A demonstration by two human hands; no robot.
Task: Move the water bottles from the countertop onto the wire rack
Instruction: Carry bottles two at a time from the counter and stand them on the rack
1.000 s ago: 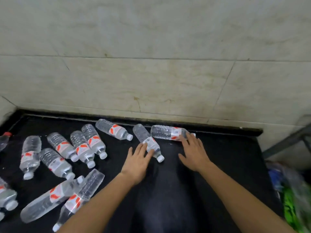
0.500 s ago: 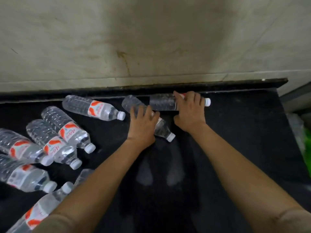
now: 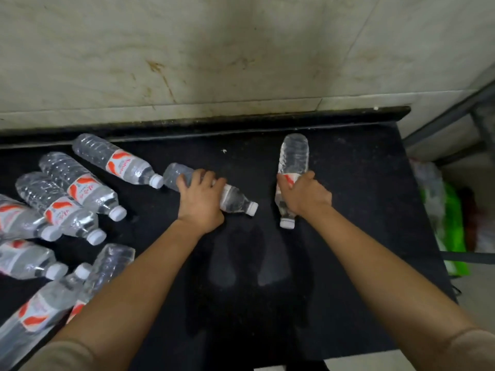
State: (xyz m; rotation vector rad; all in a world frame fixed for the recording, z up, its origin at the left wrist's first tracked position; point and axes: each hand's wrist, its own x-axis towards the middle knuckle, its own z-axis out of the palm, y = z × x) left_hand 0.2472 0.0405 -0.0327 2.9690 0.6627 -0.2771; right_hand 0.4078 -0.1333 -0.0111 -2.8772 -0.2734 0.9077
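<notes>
Fingers [image 3: 202, 176] of the left hand [image 3: 199, 203] curl over the middle of the left bottle [image 3: 235, 200], clamping it from above where it lies on the black countertop [image 3: 353, 236]. Its long axis runs on a slant, base toward the far left and white cap toward the near right. The right hand [image 3: 304, 196] is wrapped round the label of the right bottle [image 3: 294, 153], thumb on the left side. This one points almost straight away from the person, base toward the wall [image 3: 241, 49] and cap toward the near edge. Whether it rests on the countertop or is raised off it cannot be told. The two bottles are apart, with bare black surface between them. Just left of the left bottle's base sits the cap of the nearest bottle in a pile [image 3: 80, 183] of loose ones, all lying on their sides at the left of the countertop. Most are slanted the same way, caps toward the near right. Past the right end of the countertop stand grey metal bars [image 3: 444, 119], with a green bag [image 3: 452, 210] lower down.
</notes>
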